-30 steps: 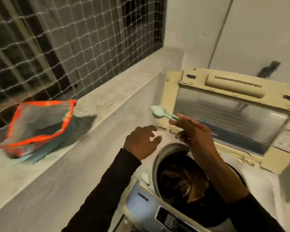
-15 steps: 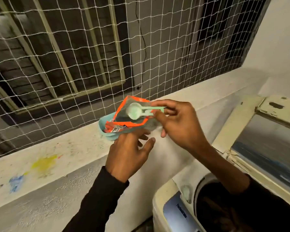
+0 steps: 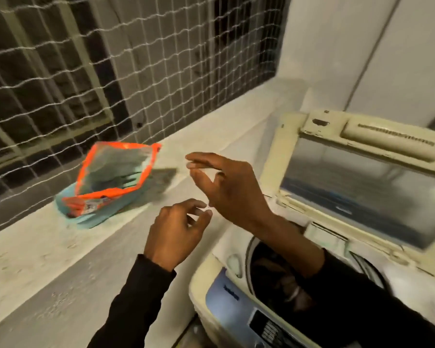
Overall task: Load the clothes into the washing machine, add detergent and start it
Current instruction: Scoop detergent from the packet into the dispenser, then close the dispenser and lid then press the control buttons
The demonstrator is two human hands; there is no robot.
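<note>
Nearest, at the lower right, the washing machine [image 3: 211,292] is cut off by the bottom and right edges; its blue control panel [image 3: 226,297] carries a word too blurred to read. The drum opening [image 3: 274,270] is dark, and the clothes [image 3: 281,282] inside show only as dim brown folds, partly hidden behind the right forearm in a black sleeve [image 3: 362,292].

The left hand [image 3: 176,229] hangs over the ledge just left of the machine, fingers loosely curled and holding nothing. The right hand [image 3: 226,187] is just beyond it, fingers spread and relaxed, thumb and forefinger close together; motion blur makes it hard to say whether anything tiny sits between them, but nothing shows.

Farther left, on the concrete ledge [image 3: 48,247], lies the detergent pouch [image 3: 111,177], teal with an orange-rimmed mouth standing open, well apart from both hands. Its contents and label are smeared.

On the right the raised lid [image 3: 362,187] stands tilted, its window reflecting grey. Behind the ledge runs white netting [image 3: 136,59] over a dark window grille.
</note>
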